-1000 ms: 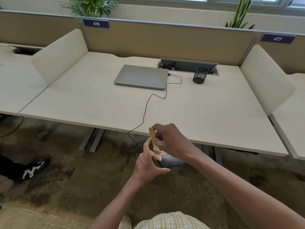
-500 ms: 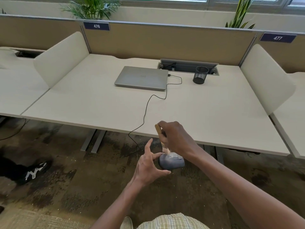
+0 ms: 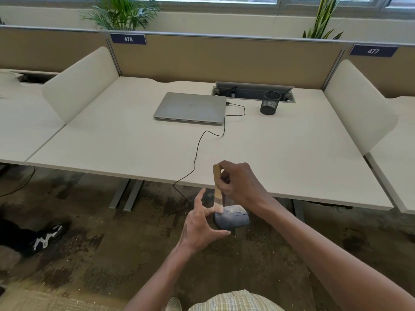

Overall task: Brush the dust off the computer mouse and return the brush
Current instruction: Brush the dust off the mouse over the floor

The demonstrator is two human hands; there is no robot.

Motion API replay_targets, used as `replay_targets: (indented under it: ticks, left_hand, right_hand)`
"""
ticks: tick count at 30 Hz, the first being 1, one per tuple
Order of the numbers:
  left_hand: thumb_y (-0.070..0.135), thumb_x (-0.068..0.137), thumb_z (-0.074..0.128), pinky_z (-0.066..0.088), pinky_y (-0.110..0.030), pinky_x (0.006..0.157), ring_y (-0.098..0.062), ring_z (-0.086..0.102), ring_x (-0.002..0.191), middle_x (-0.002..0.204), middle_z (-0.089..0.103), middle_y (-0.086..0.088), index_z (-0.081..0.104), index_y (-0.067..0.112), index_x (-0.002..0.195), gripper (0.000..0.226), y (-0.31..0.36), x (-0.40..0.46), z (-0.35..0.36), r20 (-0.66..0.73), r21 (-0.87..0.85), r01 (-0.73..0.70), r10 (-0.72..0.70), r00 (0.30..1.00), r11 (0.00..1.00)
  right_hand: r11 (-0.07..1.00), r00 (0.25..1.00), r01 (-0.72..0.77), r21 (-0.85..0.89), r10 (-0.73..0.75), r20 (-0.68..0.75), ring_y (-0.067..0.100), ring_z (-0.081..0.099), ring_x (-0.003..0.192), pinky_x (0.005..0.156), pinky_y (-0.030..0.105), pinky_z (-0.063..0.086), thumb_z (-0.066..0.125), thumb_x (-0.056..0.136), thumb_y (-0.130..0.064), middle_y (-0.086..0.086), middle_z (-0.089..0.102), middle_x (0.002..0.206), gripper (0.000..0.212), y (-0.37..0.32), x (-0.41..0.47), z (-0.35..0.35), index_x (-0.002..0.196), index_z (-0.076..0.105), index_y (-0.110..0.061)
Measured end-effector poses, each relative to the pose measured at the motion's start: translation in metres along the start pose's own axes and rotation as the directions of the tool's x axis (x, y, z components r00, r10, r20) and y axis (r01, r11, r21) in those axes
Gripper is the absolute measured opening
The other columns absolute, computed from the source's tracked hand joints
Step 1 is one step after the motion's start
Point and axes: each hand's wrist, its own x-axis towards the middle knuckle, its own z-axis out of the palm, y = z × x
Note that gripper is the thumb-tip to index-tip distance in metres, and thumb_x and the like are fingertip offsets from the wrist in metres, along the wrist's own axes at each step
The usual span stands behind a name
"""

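A grey computer mouse (image 3: 233,218) with pale dust on its top is held in the air in front of the desk edge, above the floor. My left hand (image 3: 202,225) pinches its left end between thumb and fingers, index finger pointing up. My right hand (image 3: 241,184) grips the wooden handle of a small brush (image 3: 217,187), held upright. The brush's pale bristles touch the mouse's top left.
The white desk (image 3: 134,142) carries a closed silver laptop (image 3: 190,107), a black mesh pen cup (image 3: 270,102) and a black cable (image 3: 197,151) that drops over the front edge. White side dividers flank the desk. Another person's black shoe (image 3: 45,237) rests on the carpet at left.
The mouse, hidden behind my right hand a second ago, has come into full view. Both hands shifted slightly right, and the brush tip has gone down onto the mouse's top.
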Motion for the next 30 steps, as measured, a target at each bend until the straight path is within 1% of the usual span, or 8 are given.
replay_targets:
  ticks: [4, 7, 10, 14, 19, 22, 27, 30]
  left_hand:
    - [0.037, 0.055, 0.096, 0.055, -0.013, 0.076, 0.0, 0.069, 0.077, 0.08, 0.072, 0.01, 0.01, 0.01, 0.155, 0.134, -0.004, 0.005, -0.003, 0.028, -0.006, -0.016, 0.016, 0.999, 1.0]
    - [0.038, 0.055, 0.096, 0.052, -0.01, 0.071, 0.002, 0.066, 0.072, 0.073, 0.066, 0.015, 0.009, 0.011, 0.155, 0.135, -0.002, 0.007, -0.005, 0.025, 0.001, -0.001, 0.001, 1.0, 1.0]
    - [0.04, 0.054, 0.096, 0.053, -0.013, 0.08, -0.001, 0.065, 0.079, 0.083, 0.069, 0.015, 0.007, 0.011, 0.155, 0.138, 0.004, 0.006, -0.007, 0.003, 0.008, 0.016, -0.016, 1.0, 1.0]
    - [0.04, 0.054, 0.096, 0.048, -0.023, 0.099, -0.009, 0.067, 0.107, 0.116, 0.073, 0.005, 0.005, 0.013, 0.156, 0.14, 0.008, 0.004, -0.005, -0.006, -0.007, 0.006, -0.006, 1.0, 1.0]
    - [0.04, 0.053, 0.096, 0.039, -0.006, 0.093, -0.006, 0.067, 0.104, 0.114, 0.074, 0.005, 0.008, 0.012, 0.155, 0.138, 0.004, 0.005, -0.005, -0.003, -0.025, 0.011, -0.011, 1.0, 1.0]
    - [0.036, 0.053, 0.097, 0.035, 0.007, 0.083, 0.003, 0.064, 0.089, 0.101, 0.076, 0.005, 0.013, 0.006, 0.154, 0.135, 0.005, 0.006, -0.009, -0.001, -0.038, 0.003, -0.003, 1.0, 0.999]
    - [0.039, 0.052, 0.097, 0.033, 0.007, 0.083, 0.007, 0.06, 0.091, 0.112, 0.075, 0.007, 0.013, 0.009, 0.155, 0.136, 0.005, 0.005, -0.011, -0.012, -0.052, 0.01, -0.01, 1.0, 0.999]
    - [0.041, 0.052, 0.097, 0.04, -0.004, 0.093, -0.001, 0.064, 0.102, 0.114, 0.074, 0.008, 0.013, 0.013, 0.155, 0.136, 0.006, 0.003, -0.012, -0.025, -0.059, 0.023, -0.025, 0.999, 0.998]
  right_hand:
    - [0.999, 0.995, -0.005, 0.052, 0.0, 0.102, 0.018, 0.069, 0.066, 0.064, 0.03, 0.06, 0.066, 0.091, -0.012, 0.005, 0.072, 0.078, 0.007, -0.01, -0.007, 0.005, 0.097, 0.066, -0.008]
    - [0.999, 0.996, -0.018, 0.04, 0.015, 0.086, 0.017, 0.068, 0.065, 0.063, 0.029, 0.059, 0.066, 0.091, -0.011, 0.005, 0.071, 0.077, 0.003, -0.008, -0.007, 0.01, 0.092, 0.063, -0.011]
    - [0.996, 0.996, -0.084, 0.039, 0.084, -0.01, 0.022, 0.069, 0.064, 0.063, 0.041, 0.06, 0.067, 0.088, -0.007, 0.008, 0.069, 0.074, 0.009, 0.001, -0.001, 0.007, 0.083, 0.061, -0.011]
    - [0.987, 0.982, -0.15, -0.052, 0.143, -0.119, 0.025, 0.067, 0.065, 0.063, 0.044, 0.059, 0.067, 0.087, -0.007, 0.009, 0.069, 0.076, 0.005, 0.011, 0.004, -0.001, 0.089, 0.063, -0.007]
    - [0.994, 0.981, -0.104, -0.033, 0.098, -0.166, 0.023, 0.068, 0.064, 0.062, 0.039, 0.059, 0.068, 0.086, -0.008, 0.008, 0.071, 0.076, 0.006, 0.005, -0.002, -0.006, 0.087, 0.062, -0.007]
    - [0.997, 0.995, -0.067, 0.046, 0.07, -0.076, 0.019, 0.07, 0.067, 0.065, 0.036, 0.061, 0.068, 0.088, -0.009, 0.006, 0.072, 0.078, 0.004, -0.002, -0.008, -0.003, 0.09, 0.065, -0.007]
    - [0.998, 0.996, -0.044, 0.049, 0.048, -0.076, 0.019, 0.069, 0.067, 0.065, 0.04, 0.059, 0.066, 0.091, -0.008, 0.006, 0.071, 0.078, 0.002, 0.005, -0.008, -0.006, 0.091, 0.064, -0.009]
    - [0.998, 0.992, -0.034, 0.044, 0.039, -0.118, 0.02, 0.068, 0.069, 0.066, 0.041, 0.058, 0.065, 0.09, -0.006, 0.005, 0.071, 0.079, 0.003, 0.008, -0.006, -0.012, 0.091, 0.064, -0.008]
